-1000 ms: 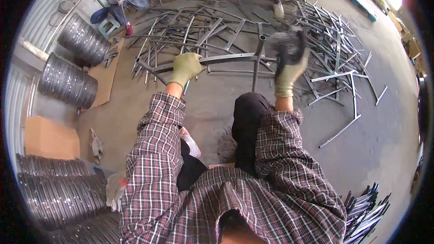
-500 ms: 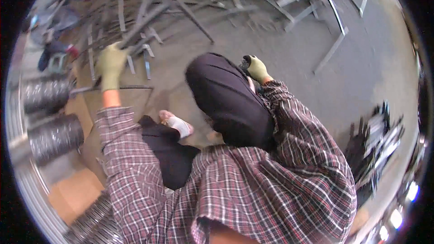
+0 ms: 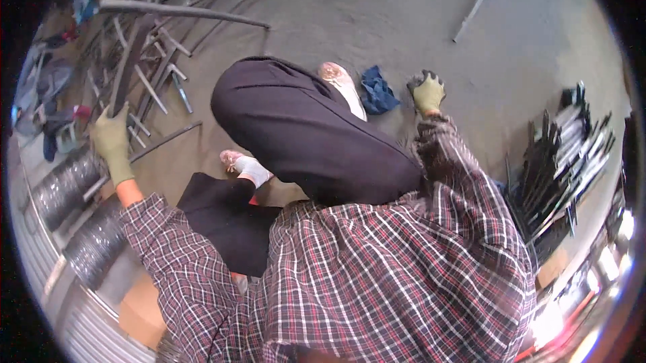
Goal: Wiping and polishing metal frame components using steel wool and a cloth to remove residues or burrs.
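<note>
My left hand (image 3: pixel 112 142), in a yellow-green glove, reaches out to the left and closes on a dark flat metal bar (image 3: pixel 128 67) that runs up into a heap of steel pieces. My right hand (image 3: pixel 426 92), gloved the same, is curled into a fist on the concrete floor just right of a crumpled blue cloth (image 3: pixel 377 90). I cannot make out anything inside that fist. My knee in dark trousers (image 3: pixel 303 134) fills the middle, with a shoe (image 3: pixel 340 80) beyond it and a foot in a white sock (image 3: pixel 249 166) below.
Loose steel bars and angle pieces (image 3: pixel 161 74) lie at upper left under a long grey tube (image 3: pixel 182 12). Rolls of wire (image 3: pixel 64 188) stand at the left by cardboard (image 3: pixel 141 302). A bundle of dark rods (image 3: pixel 565 161) lies right. One angle bar (image 3: pixel 478 0) is at top.
The view has swung down and round. My left hand went out to the left with the bar. My right hand dropped from in front of me to the floor by my knee.
</note>
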The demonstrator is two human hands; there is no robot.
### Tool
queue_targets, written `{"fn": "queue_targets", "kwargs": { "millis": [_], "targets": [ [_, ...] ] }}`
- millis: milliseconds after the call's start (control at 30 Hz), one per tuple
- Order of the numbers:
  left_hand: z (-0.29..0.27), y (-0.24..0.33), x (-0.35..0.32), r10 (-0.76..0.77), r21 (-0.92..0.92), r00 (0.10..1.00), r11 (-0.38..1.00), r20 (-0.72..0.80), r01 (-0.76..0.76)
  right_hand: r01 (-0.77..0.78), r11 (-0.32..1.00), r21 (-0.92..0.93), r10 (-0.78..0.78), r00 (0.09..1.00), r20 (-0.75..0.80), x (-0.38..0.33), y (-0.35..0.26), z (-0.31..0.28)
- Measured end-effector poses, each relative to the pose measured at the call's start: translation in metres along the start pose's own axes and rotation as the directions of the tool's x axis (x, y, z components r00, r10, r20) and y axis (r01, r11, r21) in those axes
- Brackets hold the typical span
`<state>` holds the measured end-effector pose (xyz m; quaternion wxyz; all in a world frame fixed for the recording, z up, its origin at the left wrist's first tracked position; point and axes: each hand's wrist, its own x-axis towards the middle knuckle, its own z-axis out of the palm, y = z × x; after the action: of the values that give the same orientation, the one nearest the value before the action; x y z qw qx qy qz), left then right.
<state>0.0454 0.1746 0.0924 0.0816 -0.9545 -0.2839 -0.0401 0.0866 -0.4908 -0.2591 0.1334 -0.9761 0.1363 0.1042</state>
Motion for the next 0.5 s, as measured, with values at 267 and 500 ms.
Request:
{"fn": "queue_targets", "kwargs": {
  "millis": [267,500],
  "targets": [
    [0.007,0.018,-0.008,-0.074,-0.110,0.997,0.991,-0.017,0.072,0.647,0.763,-0.019,-0.637,0.756,0.148,-0.064,-0.069,0.047],
    [-0.012,0.033,-0.021,-0.069,-0.131,0.997,0.989,-0.023,0.065,-0.009,0.520,0.854,-0.500,0.807,0.314,-0.020,-0.084,-0.023]
  ]
}}
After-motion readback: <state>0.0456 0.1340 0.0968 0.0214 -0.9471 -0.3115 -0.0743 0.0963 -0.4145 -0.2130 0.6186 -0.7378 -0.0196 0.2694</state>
